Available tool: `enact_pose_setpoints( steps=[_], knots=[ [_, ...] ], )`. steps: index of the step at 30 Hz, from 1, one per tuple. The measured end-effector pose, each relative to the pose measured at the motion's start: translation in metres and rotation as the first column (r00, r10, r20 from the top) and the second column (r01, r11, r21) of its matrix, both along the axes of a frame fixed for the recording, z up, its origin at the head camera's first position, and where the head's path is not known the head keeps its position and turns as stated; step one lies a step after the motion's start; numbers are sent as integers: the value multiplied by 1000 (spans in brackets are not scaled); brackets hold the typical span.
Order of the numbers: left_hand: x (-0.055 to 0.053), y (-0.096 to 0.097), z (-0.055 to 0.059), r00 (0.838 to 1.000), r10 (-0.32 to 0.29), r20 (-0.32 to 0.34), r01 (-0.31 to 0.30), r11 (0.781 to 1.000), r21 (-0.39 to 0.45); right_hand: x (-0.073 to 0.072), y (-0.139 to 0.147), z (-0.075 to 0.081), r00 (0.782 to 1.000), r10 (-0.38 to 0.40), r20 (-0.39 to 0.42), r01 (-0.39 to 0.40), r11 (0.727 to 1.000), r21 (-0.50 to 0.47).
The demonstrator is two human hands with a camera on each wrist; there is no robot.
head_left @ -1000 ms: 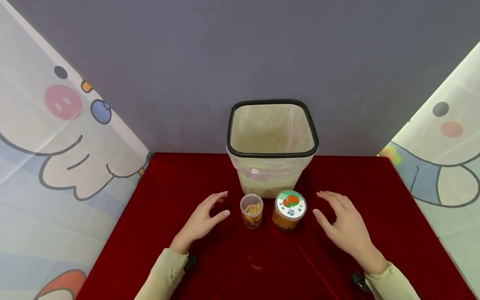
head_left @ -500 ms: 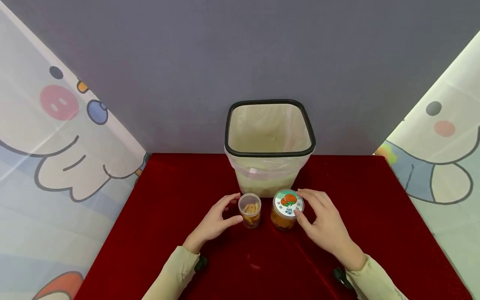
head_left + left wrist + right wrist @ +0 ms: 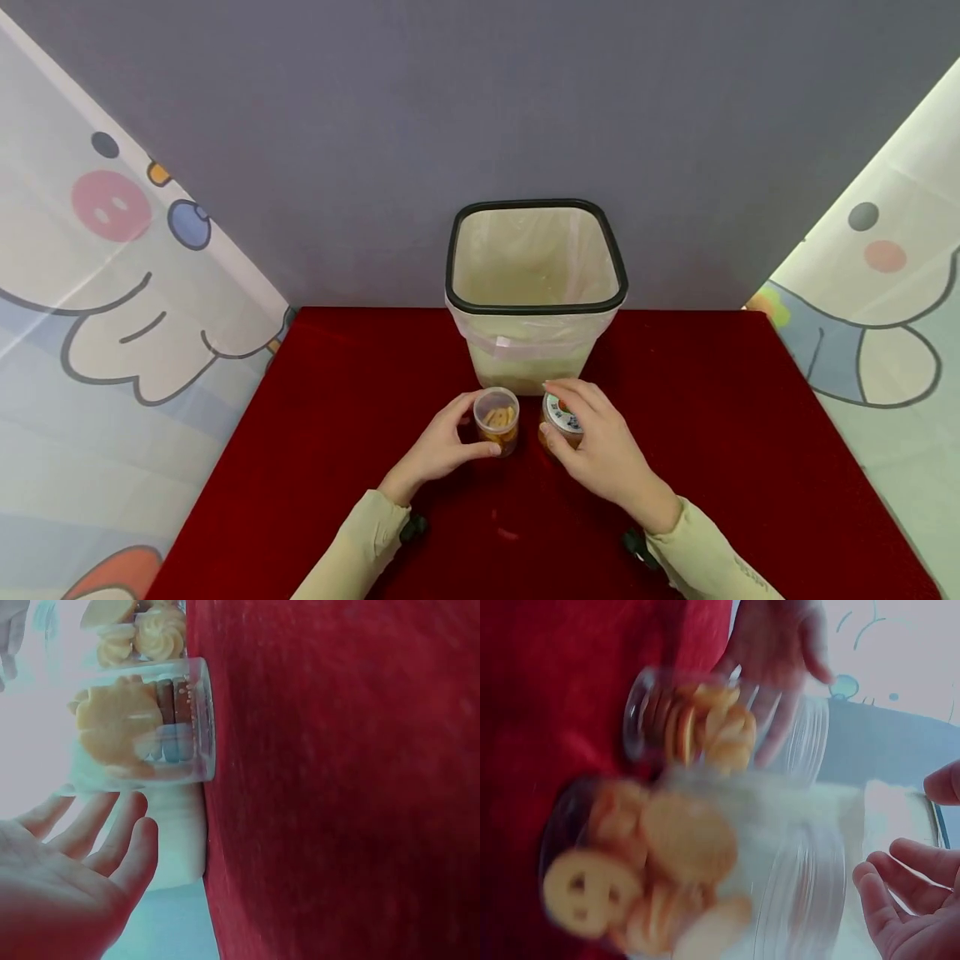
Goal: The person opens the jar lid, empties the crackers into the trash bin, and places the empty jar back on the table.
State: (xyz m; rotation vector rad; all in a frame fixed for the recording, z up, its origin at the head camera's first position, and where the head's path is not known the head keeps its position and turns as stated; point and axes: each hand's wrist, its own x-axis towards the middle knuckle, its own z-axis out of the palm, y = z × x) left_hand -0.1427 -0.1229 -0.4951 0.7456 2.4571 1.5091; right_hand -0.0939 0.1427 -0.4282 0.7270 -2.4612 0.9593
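Two clear jars of cookies stand side by side on the red cloth. My left hand [image 3: 438, 446] is at the left side of the smaller jar [image 3: 497, 419], thumb in front and fingers behind. In the left wrist view its relaxed fingers [image 3: 135, 851] lie right beside the jar wall. The wider jar [image 3: 652, 877] has a printed white and green lid [image 3: 558, 417]. Over that lid hovers my right hand [image 3: 600, 446], which partly hides it from the head camera. From the right wrist, its bent fingers [image 3: 885, 907] show spread around the lid end, with a gap.
Directly behind the jars stands a pale bin [image 3: 536, 350] with a black rim and a clear liner. A grey wall [image 3: 360, 167] rises at the back. Cartoon-printed curtains [image 3: 135, 333] flank the red-covered table [image 3: 360, 367].
Both hands have moved inward: the left from apart to beside the smaller jar, the right leftward until above the lidded jar. The jars stay in place; the view shifts slightly.
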Motion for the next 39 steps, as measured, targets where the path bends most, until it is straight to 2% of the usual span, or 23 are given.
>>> enact_pose_setpoints(
  steps=[5,9,14,20,34,39],
  knots=[
    [-2,5,-3,1000,-6,-26,6,1000,1,1,-21,-5,999,51,5,-50,998,-24],
    [-3,7,-5,998,24,-50,-24,1000,-8,1,-35,-8,998,62,18,-61,996,-62],
    [-2,4,-4,994,72,-82,-72,997,8,0,-51,-11,993,49,103,-40,995,-89],
    [3,1,-4,992,54,-110,-51,998,29,3,-62,-19,981,21,193,-1,994,-105],
    [6,-1,-4,997,4,-76,-7,1000,-29,-4,-72,-35,977,25,211,21,977,-213],
    [7,0,-6,995,22,-97,-30,997,-77,-5,-72,-40,980,33,197,15,971,-237]
  ],
)
